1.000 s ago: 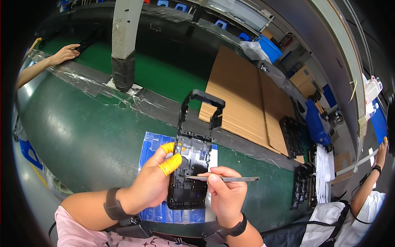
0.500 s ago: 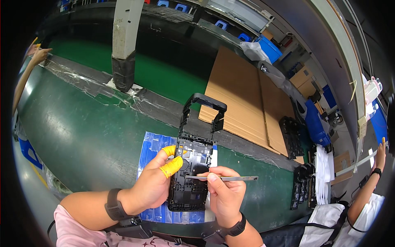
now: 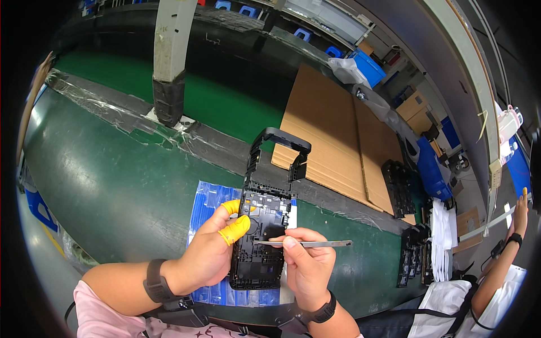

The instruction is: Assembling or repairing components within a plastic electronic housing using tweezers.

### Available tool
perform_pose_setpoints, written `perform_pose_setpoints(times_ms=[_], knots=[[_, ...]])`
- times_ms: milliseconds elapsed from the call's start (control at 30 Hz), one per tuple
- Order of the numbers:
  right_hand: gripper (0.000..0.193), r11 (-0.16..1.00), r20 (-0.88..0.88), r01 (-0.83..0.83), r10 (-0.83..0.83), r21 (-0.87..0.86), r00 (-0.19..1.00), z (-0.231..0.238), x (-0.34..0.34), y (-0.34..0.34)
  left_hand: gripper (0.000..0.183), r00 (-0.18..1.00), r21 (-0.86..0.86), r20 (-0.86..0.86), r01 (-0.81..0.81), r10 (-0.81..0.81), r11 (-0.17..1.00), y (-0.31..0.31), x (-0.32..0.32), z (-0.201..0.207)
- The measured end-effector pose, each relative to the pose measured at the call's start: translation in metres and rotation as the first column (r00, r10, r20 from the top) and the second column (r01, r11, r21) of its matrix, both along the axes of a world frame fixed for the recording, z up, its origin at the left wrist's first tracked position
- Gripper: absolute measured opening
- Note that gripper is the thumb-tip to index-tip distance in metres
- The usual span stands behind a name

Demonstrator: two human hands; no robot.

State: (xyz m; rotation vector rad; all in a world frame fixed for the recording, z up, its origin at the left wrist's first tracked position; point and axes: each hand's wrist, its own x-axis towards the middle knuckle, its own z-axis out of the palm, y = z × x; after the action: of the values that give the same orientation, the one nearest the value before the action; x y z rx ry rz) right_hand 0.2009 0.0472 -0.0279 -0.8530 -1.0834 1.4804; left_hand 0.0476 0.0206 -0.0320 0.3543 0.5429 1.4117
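Note:
A black plastic device housing (image 3: 258,265) with an open handle-like frame at its far end is held by my left hand (image 3: 205,245). Yellow finger cots cover that hand's thumb and a finger, which grip the housing's left edge. My right hand (image 3: 309,260) pinches a pair of metal tweezers (image 3: 327,244), its thin tip pointing left against the housing's inside, near a round part. Whether the tip holds anything is too small to tell. Beneath the housing lies a blue ribbed sheet (image 3: 204,211) with clear tape on it.
A green-topped bench (image 3: 112,169) spreads around my hands. Flat brown cardboard (image 3: 327,124) lies beyond, with several black housings (image 3: 414,253) standing at the right. A post (image 3: 171,62) rises ahead. Other people's arms show at the far left and at the right, one hand (image 3: 521,217) raised.
My hands, the housing and the tweezers stay almost still. At the far left, the other person's hand has pulled back toward the picture's edge.

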Motion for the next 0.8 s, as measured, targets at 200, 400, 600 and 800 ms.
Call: perform_pose_setpoints(times_ms=[200, 400, 600, 800], knots=[[0.019, 0.999, -0.005, -0.053, 0.053, 0.012, 0.999, -0.003, 0.004, -0.001, 0.027, 1.000, 0.009, -0.013, 0.005, -0.005, 1.000, -0.002, -0.001, -0.002], [0.018, 1.000, 0.034, -0.009, 0.009, -0.004, 0.999, -0.005, 0.004, -0.002, 0.037, 0.998, 0.003, -0.069, 0.004, -0.004, 1.000, -0.002, 0.002, -0.005], [0.018, 0.995, -0.144, -0.053, 0.041, -0.083, 0.989, -0.002, 0.007, 0.006, 0.045, 0.994, -0.007, -0.111, 0.011, -0.011, 1.000, 0.001, 0.001, -0.004], [0.015, 0.994, -0.266, 0.068, -0.089, -0.088, 0.960, 0.004, 0.030, 0.021, 0.052, 0.966, 0.002, -0.260, 0.019, -0.018, 1.000, 0.013, 0.009, -0.009]])
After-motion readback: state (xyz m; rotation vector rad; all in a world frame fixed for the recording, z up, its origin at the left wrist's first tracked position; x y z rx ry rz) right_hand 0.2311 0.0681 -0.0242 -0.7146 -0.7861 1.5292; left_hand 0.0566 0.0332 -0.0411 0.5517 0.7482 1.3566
